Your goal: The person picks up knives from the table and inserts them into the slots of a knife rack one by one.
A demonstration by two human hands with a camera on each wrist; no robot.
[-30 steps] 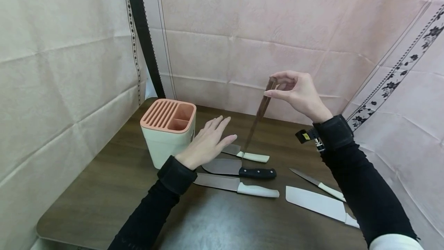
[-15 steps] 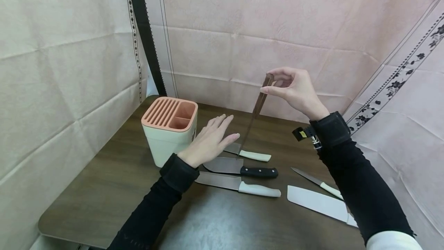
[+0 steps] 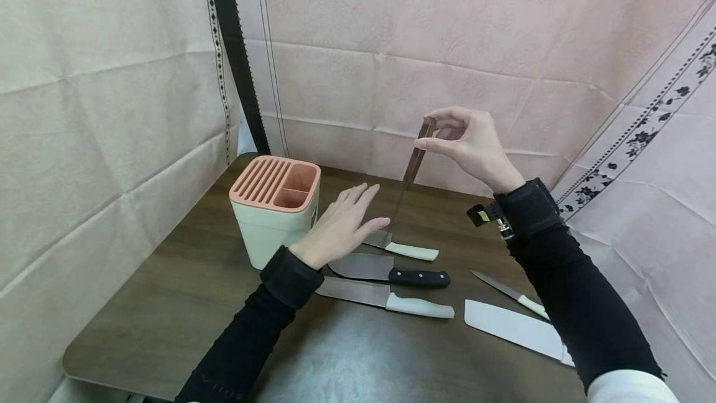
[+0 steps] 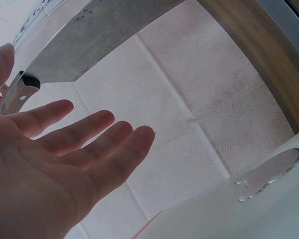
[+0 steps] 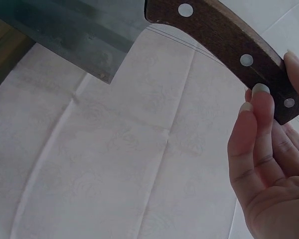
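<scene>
My right hand pinches the end of the riveted wooden handle of a kitchen knife between thumb and fingertips. The knife hangs with its handle up, and its broad grey blade slants down to the left over the table. My left hand is spread with straight fingers, holding nothing, between that blade and a pale green knife block. The block has a slotted orange top. Below the left hand lie a pale green-handled knife, a black-handled knife and a white-handled knife.
Under my right forearm lie a small pale-handled knife and a white cleaver, both partly covered by the sleeve. The brown wooden table has a rounded front left corner. Hung cloth closes in the back and sides.
My right hand has carried the wooden-handled knife a little to the left, towards the left hand. The left hand stays spread, almost in place. The knives on the table have not moved.
</scene>
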